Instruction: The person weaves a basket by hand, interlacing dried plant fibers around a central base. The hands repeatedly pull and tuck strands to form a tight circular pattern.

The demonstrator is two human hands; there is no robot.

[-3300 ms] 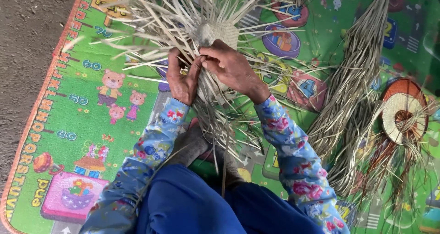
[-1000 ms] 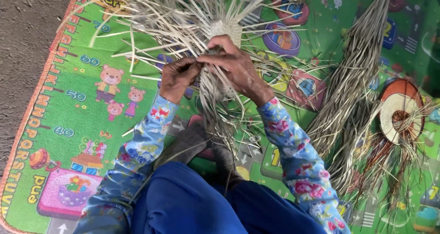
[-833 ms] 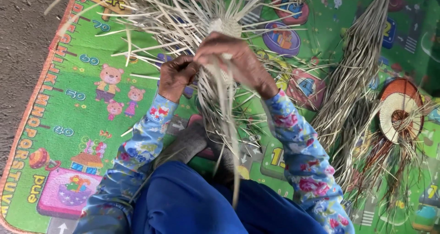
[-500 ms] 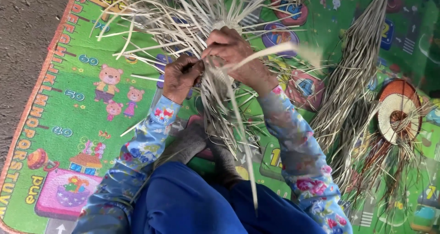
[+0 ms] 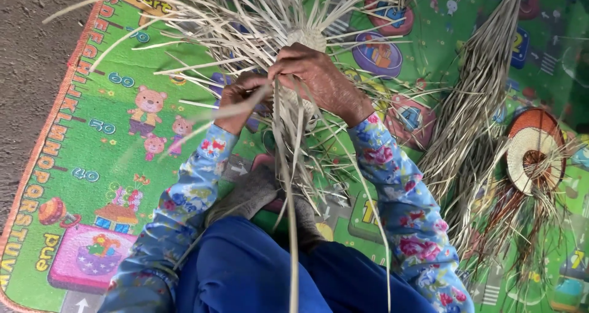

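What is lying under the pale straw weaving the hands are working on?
Under the pale straw weaving lies a green cartoon-printed play mat. Both hands, left hand and right hand, plus loose strands cover the mat directly beneath, so that part stays hidden.

A colourful children's play mat [image 5: 92, 141] with cartoon bears, letters and numbers covers most of the frame. Bare grey ground [image 5: 30, 55] shows at upper left. At right lie a loose bundle of dried fibres [image 5: 485, 86] and a round woven disc [image 5: 534, 150].
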